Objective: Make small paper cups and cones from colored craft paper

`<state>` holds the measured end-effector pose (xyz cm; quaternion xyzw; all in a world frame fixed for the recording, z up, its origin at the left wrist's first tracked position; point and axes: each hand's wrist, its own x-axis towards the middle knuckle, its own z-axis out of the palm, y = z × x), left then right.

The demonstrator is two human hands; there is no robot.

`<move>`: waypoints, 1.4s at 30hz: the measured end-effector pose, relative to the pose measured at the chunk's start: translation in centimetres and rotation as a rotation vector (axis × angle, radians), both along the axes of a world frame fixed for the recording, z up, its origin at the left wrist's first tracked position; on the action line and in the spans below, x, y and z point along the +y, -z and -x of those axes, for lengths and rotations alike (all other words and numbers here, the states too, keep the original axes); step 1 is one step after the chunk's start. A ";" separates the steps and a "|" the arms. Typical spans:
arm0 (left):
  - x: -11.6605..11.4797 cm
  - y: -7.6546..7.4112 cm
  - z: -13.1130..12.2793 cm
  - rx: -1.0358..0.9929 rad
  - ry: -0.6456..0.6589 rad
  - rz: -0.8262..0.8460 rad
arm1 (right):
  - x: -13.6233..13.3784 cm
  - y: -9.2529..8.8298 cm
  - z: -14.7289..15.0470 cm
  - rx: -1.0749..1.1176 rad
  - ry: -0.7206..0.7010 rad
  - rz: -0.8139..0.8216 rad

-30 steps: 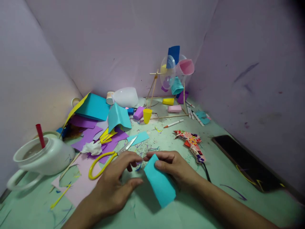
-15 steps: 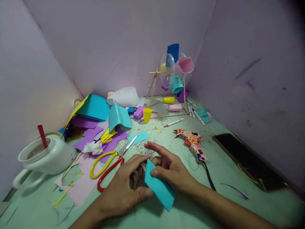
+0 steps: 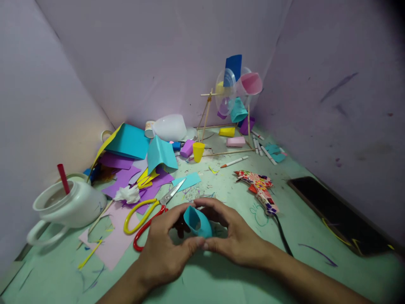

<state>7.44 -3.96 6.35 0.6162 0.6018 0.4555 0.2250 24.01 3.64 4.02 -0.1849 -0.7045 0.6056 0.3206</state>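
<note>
A small turquoise paper tube [image 3: 202, 226], its open end facing up and left, sits between both hands low in the middle of the view. My left hand [image 3: 171, 240] closes on its left side, thumb in front and fingers behind. From the right, my right hand [image 3: 232, 230] curls over it, with the two thumb tips almost meeting at the front. Some fingertips are hidden behind the paper. Scissors [image 3: 163, 207] with one yellow and one red handle lie partly open just left of my left hand. A turquoise paper strip [image 3: 187, 182] rests beyond the blades.
A white teapot-like pot [image 3: 74, 207] with a red stick stands left, near coloured paper scraps [image 3: 126, 175]. At the back is a stick-frame wheel [image 3: 226, 90] carrying paper cups. A flower-patterned glue gun [image 3: 257, 188], its cord, and a phone [image 3: 332, 211] lie right.
The flat folded turquoise paper has been opened into a rounded tube and turned upright. My left fingers have closed on it, and my right hand has shifted to its right side.
</note>
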 end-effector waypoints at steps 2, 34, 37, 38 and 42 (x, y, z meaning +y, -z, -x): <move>0.0 0.0 -0.4 0.037 0.004 -0.095 | -0.1 0.2 0.2 -0.023 0.038 0.051; 0.7 -0.3 -1.3 0.037 0.038 -0.233 | 0.2 -0.1 0.2 0.077 0.280 -0.110; 0.6 -0.3 -1.3 0.038 -0.013 -0.254 | 0.2 -0.1 0.3 0.076 0.273 -0.077; 0.6 -0.3 -1.3 0.044 -0.020 -0.265 | 0.1 0.0 0.3 0.070 0.268 -0.056; 0.6 -0.4 -1.3 0.066 -0.029 -0.238 | 0.2 0.1 0.4 0.007 0.256 0.091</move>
